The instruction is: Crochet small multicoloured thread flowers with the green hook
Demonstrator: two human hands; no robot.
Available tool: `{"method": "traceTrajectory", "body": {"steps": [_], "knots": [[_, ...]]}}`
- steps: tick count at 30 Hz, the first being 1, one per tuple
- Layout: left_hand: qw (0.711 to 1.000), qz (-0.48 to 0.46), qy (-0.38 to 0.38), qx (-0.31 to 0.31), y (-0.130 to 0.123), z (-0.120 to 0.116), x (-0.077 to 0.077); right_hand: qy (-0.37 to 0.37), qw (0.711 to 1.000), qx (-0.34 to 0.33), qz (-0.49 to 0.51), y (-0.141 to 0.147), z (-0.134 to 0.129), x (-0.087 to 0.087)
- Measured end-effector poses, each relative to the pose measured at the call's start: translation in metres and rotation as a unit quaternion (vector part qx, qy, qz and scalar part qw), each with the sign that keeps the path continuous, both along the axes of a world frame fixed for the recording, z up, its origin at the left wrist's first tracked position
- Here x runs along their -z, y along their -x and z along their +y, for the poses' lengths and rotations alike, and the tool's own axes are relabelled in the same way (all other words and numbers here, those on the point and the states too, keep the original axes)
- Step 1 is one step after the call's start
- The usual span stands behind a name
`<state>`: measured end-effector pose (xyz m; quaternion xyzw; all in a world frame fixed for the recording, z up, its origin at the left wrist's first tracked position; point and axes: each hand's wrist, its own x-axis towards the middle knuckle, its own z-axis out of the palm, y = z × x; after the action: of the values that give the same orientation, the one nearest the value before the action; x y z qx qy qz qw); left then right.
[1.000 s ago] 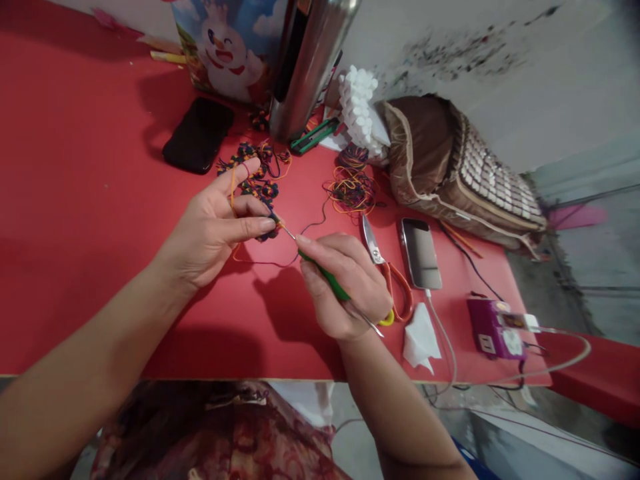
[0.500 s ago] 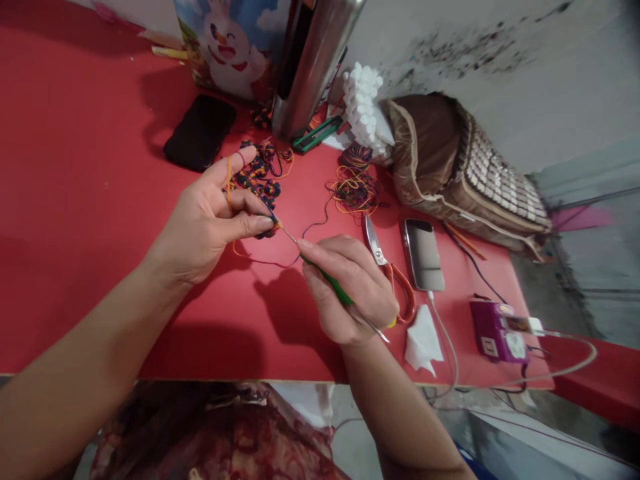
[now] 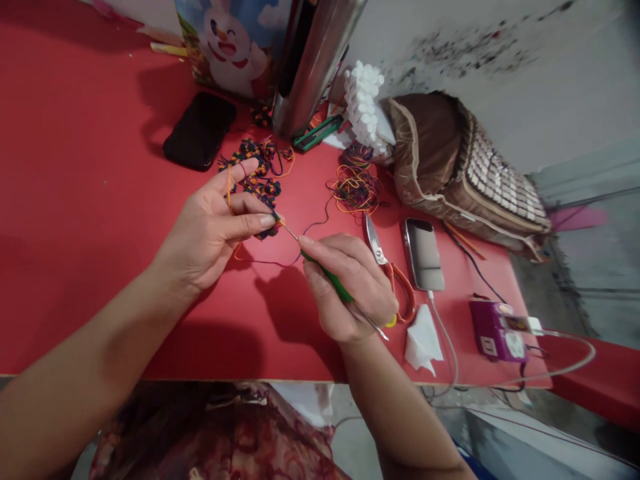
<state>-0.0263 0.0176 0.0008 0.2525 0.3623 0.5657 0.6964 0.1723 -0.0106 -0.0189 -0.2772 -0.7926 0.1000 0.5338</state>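
One crochet hook (image 3: 334, 280) is held by the right grip (image 3: 353, 287), which is closed around its handle much as around a pen. Its long axis is slanted: the tip is pointed forward and to the left, toward the left grip (image 3: 210, 227), and the rear end is aimed back and to the right, out past the heel of the right grip. The handle is green, and both slim ends are of silvery metal.

At the left grip, one knotted piece (image 3: 270, 190) in dark blue, orange and red is pinched between thumb and fingers, and the hook's tip is met there by the yarn. An orange and reddish strand (image 3: 229, 190) is looped about the raised index finger.

Beyond the right grip, one loose tangle of yarn (image 3: 355, 187) is seen in the same colours. Just right of that grip, one pair of scissors (image 3: 379, 257) with orange handles is laid, then one phone (image 3: 424, 253) with a cable attached. Beyond the left grip, one flask (image 3: 305, 73) is stood on the red surface (image 3: 75, 233).
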Motion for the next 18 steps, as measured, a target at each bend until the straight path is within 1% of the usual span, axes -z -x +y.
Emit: {"method": "traceTrajectory", "body": {"steps": [4,10,18], "knots": [[1.000,-0.010,0.013,-0.007,-0.0001,0.0001,0.0002,0.000,1.000,0.002,-0.002,0.0003,-0.0007,0.0005],[1.000,0.000,0.016,-0.006,0.0012,0.0015,-0.0017,0.005,1.000,0.005,-0.001,0.0006,-0.0023,0.0019],[1.000,0.010,0.021,0.011,-0.0012,0.0002,-0.0064,-0.010,1.000,0.019,-0.004,-0.0010,-0.0011,-0.0003]]}}
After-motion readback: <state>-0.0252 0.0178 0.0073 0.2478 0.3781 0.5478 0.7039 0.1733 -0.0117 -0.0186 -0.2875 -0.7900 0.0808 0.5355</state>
